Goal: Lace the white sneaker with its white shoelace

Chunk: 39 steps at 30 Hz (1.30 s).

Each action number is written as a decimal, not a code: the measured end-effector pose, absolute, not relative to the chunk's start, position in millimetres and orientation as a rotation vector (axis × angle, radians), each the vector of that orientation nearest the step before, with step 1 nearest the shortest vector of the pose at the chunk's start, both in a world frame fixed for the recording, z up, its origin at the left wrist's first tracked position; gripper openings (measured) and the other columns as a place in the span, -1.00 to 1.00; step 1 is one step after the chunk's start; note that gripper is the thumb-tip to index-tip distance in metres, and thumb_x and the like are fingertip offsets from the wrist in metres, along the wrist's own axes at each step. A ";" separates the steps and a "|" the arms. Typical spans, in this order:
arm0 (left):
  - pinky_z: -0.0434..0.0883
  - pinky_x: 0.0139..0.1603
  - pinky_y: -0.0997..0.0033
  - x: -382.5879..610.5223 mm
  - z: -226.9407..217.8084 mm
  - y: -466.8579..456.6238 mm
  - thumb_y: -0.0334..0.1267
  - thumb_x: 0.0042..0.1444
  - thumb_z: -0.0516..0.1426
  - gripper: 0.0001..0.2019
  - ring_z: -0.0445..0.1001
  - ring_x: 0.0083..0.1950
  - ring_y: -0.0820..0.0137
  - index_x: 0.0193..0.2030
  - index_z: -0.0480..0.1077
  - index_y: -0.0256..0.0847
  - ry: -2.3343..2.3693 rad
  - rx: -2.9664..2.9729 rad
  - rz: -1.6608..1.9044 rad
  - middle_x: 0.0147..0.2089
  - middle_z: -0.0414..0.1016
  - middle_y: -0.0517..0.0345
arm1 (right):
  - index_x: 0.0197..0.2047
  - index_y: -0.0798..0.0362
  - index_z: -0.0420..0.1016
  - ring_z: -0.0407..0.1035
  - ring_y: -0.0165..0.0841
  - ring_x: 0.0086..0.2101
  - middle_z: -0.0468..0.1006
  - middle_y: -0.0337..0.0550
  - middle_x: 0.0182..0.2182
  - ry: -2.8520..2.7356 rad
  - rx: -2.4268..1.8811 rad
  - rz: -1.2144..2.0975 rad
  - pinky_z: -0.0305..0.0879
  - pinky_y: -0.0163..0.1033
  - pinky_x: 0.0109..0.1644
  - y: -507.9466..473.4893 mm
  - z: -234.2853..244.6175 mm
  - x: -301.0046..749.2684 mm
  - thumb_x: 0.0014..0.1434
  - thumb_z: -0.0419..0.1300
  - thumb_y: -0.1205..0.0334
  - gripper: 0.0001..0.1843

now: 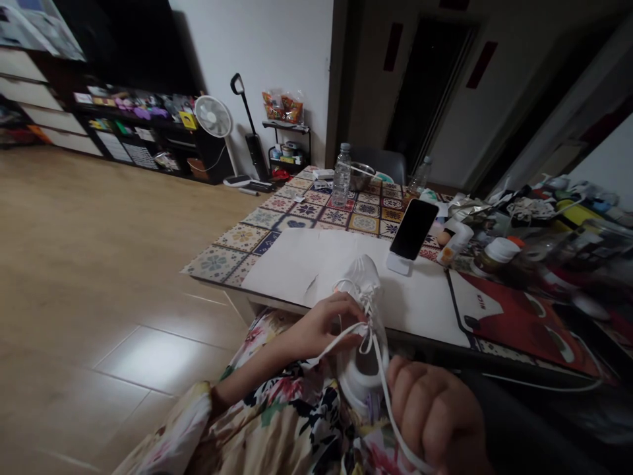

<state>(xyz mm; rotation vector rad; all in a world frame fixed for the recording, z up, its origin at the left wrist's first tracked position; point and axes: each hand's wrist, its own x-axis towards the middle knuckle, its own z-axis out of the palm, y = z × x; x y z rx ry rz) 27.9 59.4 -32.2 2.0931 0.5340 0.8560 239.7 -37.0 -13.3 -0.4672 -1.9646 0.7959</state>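
Note:
A white lace-up shoe [357,379] lies with its toe on the white sheet and its heel toward my lap. White laces [382,369] come up from its tongue, where a small loop shows. At the lacing, my left hand [332,323] pinches a shoelace between thumb and fingers, with one lace strand passing beneath it. My right hand [432,406] is curled into a fist to the right of the heel. A long lace end runs from the knot down to it, and its grip on that lace is partly hidden.
A white sheet [291,264] covers the near part of the patterned table [217,260]. A phone on a stand [414,231] is behind the shoe. A plastic bottle [341,175] stands farther back. A red-and-white tablet case [519,316] and clutter fill the right side.

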 end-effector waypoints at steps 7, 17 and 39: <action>0.38 -0.23 0.43 32.0 -35.0 58.3 -0.02 0.23 0.13 -0.69 0.39 -0.21 0.35 -0.28 0.42 -0.27 0.484 2.059 0.806 -0.21 0.39 0.01 | -0.25 -0.04 0.45 0.43 -0.30 -0.27 0.53 -0.15 -0.32 -1.910 -0.970 0.669 0.35 -0.20 -0.16 -4.8 -20.6 249.9 0.39 0.04 0.10 -0.76; 0.35 -0.05 0.32 33.1 -32.8 58.3 0.03 0.35 -0.09 -0.63 0.33 -0.14 0.30 -0.26 0.28 -0.22 0.349 2.161 0.783 -0.21 0.32 0.01 | -0.18 -0.02 0.43 0.38 -0.32 -0.15 0.42 -0.14 -0.20 -2.140 -0.908 0.628 0.34 -0.23 -0.06 8.0 -31.2 250.3 0.28 0.08 0.42 -0.83; 0.30 -0.05 0.28 40.7 -45.9 69.9 -0.08 0.37 -0.12 -0.72 0.24 -0.15 0.29 -0.33 0.13 -0.15 0.359 2.155 1.001 -0.24 0.25 0.07 | -0.26 -0.02 0.18 0.22 -0.32 -0.33 0.24 -0.22 -0.35 -1.811 -0.900 0.364 0.26 -0.22 -0.22 25.9 -60.0 202.0 0.41 -0.11 0.23 -0.83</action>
